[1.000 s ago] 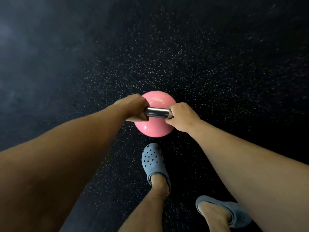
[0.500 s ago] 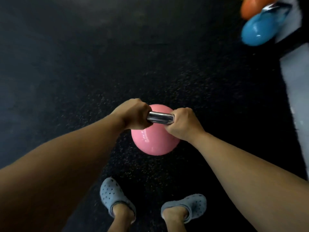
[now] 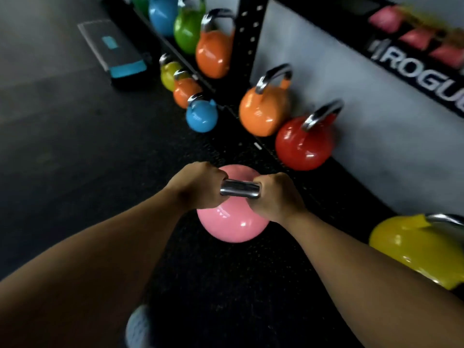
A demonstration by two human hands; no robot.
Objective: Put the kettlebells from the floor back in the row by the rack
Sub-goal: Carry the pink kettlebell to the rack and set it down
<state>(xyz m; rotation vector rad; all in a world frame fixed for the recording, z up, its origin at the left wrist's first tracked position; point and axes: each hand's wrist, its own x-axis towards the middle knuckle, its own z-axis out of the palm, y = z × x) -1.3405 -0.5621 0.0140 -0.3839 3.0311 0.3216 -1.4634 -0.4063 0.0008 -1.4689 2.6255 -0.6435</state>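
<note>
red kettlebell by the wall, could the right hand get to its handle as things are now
Probably not right away: the right hand is clamped on the pink kettlebell handle along with the left hand. The path itself looks free, since the red kettlebell stands just ahead with its handle clear.

both arms extended fwd, left hand (image 3: 198,185) & right hand (image 3: 275,197) fisted, knuckles up.

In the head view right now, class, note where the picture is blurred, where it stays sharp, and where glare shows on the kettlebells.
Head view: motion blur smears the rack shelf with pink items and white lettering; the chrome handle of the round pink kettlebell, gripped by the left hand and right hand, stays fairly sharp; white glare spots dot the glossy red kettlebell; wide-angle distortion tilts the rack upright.
</note>
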